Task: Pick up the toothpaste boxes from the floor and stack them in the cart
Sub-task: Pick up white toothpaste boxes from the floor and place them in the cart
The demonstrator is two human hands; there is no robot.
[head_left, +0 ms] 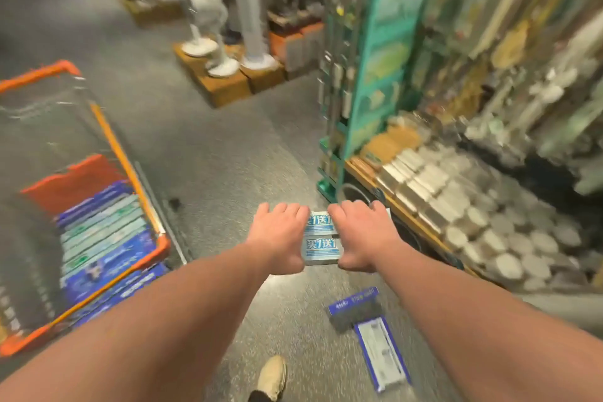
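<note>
The held boxes (321,243), two light blue-and-white toothpaste packs lying side by side with bold print on top, sit between the person's two outstretched arms, out in front over the grey floor (212,157). The blur does not show whether they are clear of the floor. The left grip (280,235) clasps their left end, fingers curled over the far edge and thumb at the near edge. The right grip (362,235) clasps the right end in the same way, so each grip is grasping the packs.

Nearer the person and to the right, two more boxes lie on the floor: a blue box (354,300) and, touching its near end, a white box (381,354) with a blue border. A beige shoe (272,375) shows at the bottom edge.

To the left stands the cart (39,73), a wire basket with an orange rim. Inside it the stacked boxes (104,232), blue and pale green, lie in rows against its near right corner.

On the right a low shelf (424,192) carries rows of pale packets, with a green rack (368,75) at its far end. White fans (208,10) stand on cartons farther back.
</note>
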